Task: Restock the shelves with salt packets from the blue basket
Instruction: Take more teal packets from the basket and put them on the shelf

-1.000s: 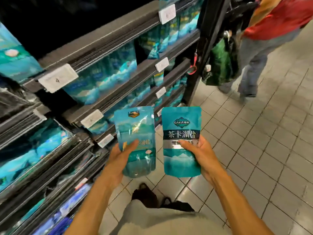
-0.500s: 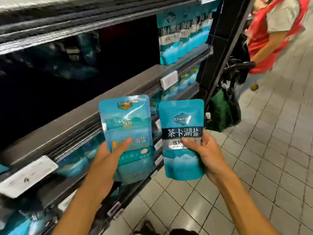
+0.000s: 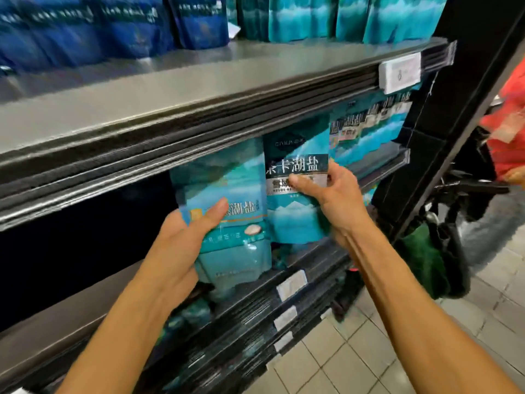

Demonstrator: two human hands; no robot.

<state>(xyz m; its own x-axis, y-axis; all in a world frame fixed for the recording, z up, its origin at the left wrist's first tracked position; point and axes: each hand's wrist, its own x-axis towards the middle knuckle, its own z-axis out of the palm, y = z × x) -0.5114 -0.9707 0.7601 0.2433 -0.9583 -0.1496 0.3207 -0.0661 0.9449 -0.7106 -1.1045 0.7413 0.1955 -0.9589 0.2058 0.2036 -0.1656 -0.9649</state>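
Observation:
I hold two teal salt packets upright, side by side, at the front of a shelf level (image 3: 85,305). My left hand (image 3: 181,245) grips the lighter packet (image 3: 233,231) by its left side, thumb across the front. My right hand (image 3: 329,203) grips the darker packet (image 3: 295,194) with white lettering, thumb on its label. Both packets' tops reach under the front lip of the shelf above (image 3: 170,143). A row of the same teal packets (image 3: 366,129) stands on that level to the right. The blue basket is out of view.
The shelf above carries dark blue packets (image 3: 85,27) at left and teal ones (image 3: 326,15) at right. A black upright post (image 3: 443,123) ends the shelving. Beyond it a person in red (image 3: 508,132) stands by a cart with a green bag (image 3: 426,260). Tiled floor (image 3: 355,359) lies below.
Both hands have risen and pushed forward, bringing the two packets from the aisle up to the dark shelf opening. The view has tilted up toward higher shelves.

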